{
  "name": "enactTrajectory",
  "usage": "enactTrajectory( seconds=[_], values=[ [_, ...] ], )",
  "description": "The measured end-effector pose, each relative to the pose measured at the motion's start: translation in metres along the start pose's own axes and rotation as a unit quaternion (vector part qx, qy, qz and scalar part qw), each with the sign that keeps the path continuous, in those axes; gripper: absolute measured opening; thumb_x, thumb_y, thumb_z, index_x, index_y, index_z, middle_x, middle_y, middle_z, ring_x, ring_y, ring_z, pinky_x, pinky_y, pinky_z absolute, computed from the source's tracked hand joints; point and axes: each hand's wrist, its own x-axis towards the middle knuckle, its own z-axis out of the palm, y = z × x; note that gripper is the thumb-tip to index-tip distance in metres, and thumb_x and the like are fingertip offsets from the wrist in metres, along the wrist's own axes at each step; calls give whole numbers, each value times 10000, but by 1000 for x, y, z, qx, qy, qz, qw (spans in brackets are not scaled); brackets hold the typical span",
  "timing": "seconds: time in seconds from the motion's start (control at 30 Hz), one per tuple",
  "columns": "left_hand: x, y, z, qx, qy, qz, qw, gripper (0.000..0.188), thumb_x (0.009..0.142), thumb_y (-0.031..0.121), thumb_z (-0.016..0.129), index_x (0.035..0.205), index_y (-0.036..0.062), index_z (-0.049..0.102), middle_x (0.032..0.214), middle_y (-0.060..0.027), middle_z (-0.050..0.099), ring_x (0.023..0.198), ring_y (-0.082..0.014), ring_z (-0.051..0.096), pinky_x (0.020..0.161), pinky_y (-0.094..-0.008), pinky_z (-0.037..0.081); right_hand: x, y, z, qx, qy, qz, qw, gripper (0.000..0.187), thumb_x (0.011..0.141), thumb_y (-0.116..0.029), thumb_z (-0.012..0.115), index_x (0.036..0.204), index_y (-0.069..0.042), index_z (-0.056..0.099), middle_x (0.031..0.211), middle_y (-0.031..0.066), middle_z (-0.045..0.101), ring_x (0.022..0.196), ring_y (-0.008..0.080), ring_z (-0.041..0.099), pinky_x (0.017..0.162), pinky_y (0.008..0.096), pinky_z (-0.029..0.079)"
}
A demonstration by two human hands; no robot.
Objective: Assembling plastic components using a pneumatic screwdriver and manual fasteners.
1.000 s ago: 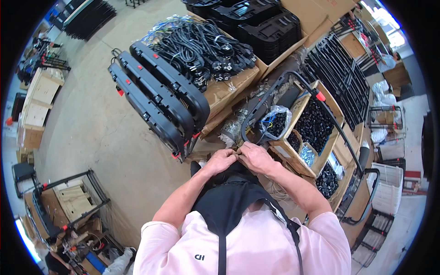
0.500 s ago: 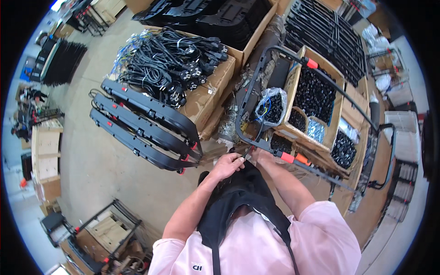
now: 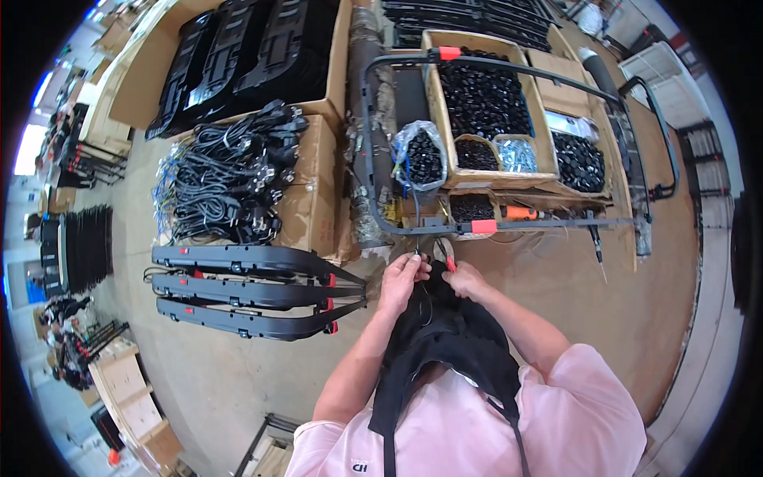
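Note:
A thin black cable (image 3: pixel 417 242) hangs down from the near corner of a black tubular frame (image 3: pixel 556 225). My left hand (image 3: pixel 403 281) is closed in a pinch on that cable, and a loose length of it loops down over my black apron (image 3: pixel 457 330). Beside it, my right hand (image 3: pixel 467 283) is closed around a red-handled hand tool (image 3: pixel 451 264). The tool looks like pliers or cutters; its jaws are too small to make out. Both hands are just on my side of the frame's near bar, which carries a red clip (image 3: pixel 484 226).
Beyond the bar stand a cardboard box (image 3: pixel 436 119) of small black parts, a plastic bag (image 3: pixel 421 179) of parts and an orange-handled tool (image 3: pixel 520 213). To the left, plug cables (image 3: pixel 226 175) lie on a carton (image 3: pixel 314 199), near several curved black housings (image 3: pixel 246 282).
My view has turned, so the bench and frame sit more squarely ahead. My hands have moved apart, and the red-handled tool now shows in my right hand.

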Motion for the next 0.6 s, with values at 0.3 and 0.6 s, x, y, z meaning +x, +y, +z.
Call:
enactTrajectory(
  seconds=[0.3,0.6],
  values=[
    [10,7,18,35,-5,10,999,304,1122,249,563,1233,-6,687,1043,-83,762,903,-148,703,842,-295,556,-87,-9,-16,-13,83,-182,980,592,984,-205,580,1492,51,416,1289,339,642,1239,474,626,1047,561,491],
    [0,19,41,165,75,35,983,279,1111,226,576,1158,-8,719,992,-76,763,855,-148,699,806,-300,551,-90,-17,-20,-33,68,-249,965,691,971,-126,546,1594,58,311,1385,378,558,1289,519,587,1101,560,474]
  ],
)
